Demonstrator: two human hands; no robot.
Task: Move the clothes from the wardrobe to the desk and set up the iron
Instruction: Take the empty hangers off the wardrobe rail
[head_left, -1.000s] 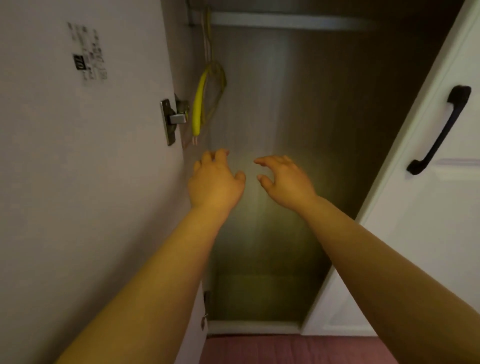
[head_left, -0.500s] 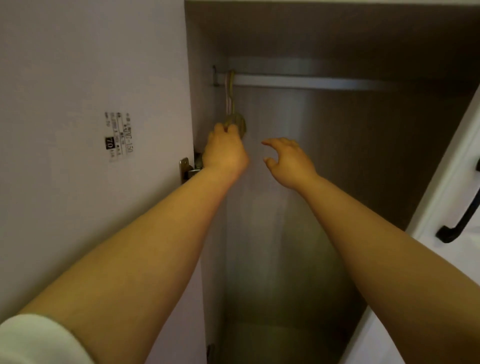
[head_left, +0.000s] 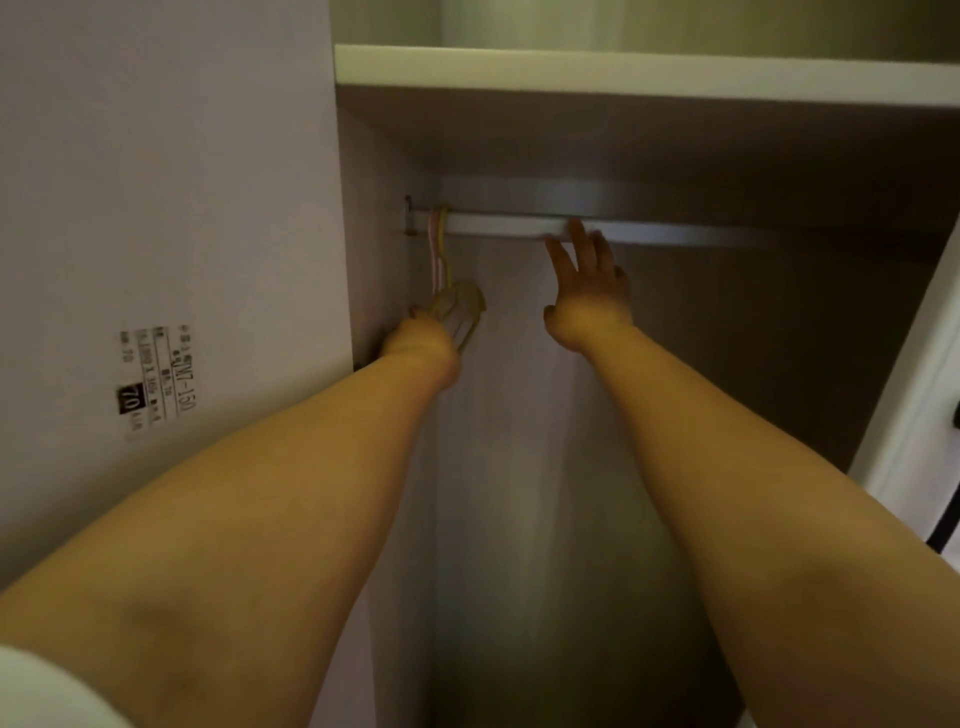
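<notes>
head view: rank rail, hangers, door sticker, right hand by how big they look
1. rail
2. hangers
3. sticker and right hand: look alike, and the sticker is nearer, so unranked.

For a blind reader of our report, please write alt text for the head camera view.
Two bare arms reach up into an open wardrobe: the left hand grips the lower part of thin yellow and pink plastic hangers that hang from the silver metal rail, and the right hand stretches open, fingers at the rail. No clothes are visible.

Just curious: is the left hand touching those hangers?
Touching. The head view shows the left hand gripping the bottom of the hangers that dangle from the rail.
</notes>
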